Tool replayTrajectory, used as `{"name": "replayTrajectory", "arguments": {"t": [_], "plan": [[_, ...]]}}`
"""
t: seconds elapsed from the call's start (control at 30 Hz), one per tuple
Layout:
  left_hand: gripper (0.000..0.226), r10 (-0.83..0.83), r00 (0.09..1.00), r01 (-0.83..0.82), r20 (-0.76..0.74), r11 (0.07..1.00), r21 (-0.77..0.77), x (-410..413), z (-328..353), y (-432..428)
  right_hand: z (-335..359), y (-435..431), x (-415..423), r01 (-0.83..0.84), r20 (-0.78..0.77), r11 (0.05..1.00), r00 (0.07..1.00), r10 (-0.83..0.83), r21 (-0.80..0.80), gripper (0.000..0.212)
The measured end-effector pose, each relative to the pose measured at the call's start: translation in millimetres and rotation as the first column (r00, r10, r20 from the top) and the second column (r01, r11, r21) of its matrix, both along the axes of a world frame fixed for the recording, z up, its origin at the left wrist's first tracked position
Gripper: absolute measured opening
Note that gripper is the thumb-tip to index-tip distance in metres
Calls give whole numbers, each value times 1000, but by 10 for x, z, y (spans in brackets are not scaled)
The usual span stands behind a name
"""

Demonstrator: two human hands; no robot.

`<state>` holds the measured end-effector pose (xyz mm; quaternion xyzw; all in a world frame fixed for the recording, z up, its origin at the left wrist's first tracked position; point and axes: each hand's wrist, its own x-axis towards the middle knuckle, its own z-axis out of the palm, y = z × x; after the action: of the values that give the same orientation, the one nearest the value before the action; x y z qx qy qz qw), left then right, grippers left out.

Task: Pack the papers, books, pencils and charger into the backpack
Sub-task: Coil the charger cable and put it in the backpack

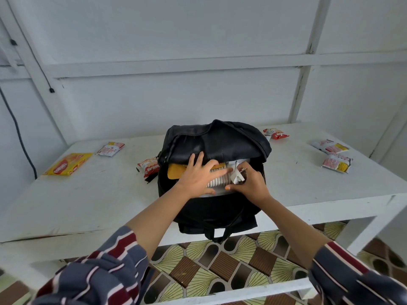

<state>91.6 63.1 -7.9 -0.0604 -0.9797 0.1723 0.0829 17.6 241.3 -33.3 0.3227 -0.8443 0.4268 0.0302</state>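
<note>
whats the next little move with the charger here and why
Likely push the charger down into the backpack and release it. The right hand grips it at the open mouth, not yet tucked in, while the left hand lies flat, fingers spread, on the packed items beside it.

We cannot tell what the left hand [198,175] covers inside the bag [220,142], and the right hand [253,184] hides part of the charger [237,177]
</note>
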Motion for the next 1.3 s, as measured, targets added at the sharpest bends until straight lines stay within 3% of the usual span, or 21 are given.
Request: {"name": "replayTrajectory", "arguments": {"t": [0.1,0.3,0.7,0.93,1.17,1.3], "plan": [[86,22,1000,-22,-11,999,29,-20,15,1,21,28,10,-55,30,998,998,54,11,48],[74,-11,1000,11,-6,997,73,-33,0,-21,31,103,33,-129,48,986,991,125,103,42],[68,-21,998,33,-53,974,225,-31,37,-49,-131,4,124,-98,-305,960,936,178,261,14],[65,-31,996,47,-79,978,203,-25,3,-13,-98,-164,134,-161,-318,904,899,300,396,28],[66,-52,991,69,-125,987,142,-34,-57,-9,-160,-138,155,-160,-261,953,938,229,258,28],[65,-9,994,21,-111,994,112,-35,-71,-35,-152,-150,189,23,-260,994,966,6,110,5]]}}
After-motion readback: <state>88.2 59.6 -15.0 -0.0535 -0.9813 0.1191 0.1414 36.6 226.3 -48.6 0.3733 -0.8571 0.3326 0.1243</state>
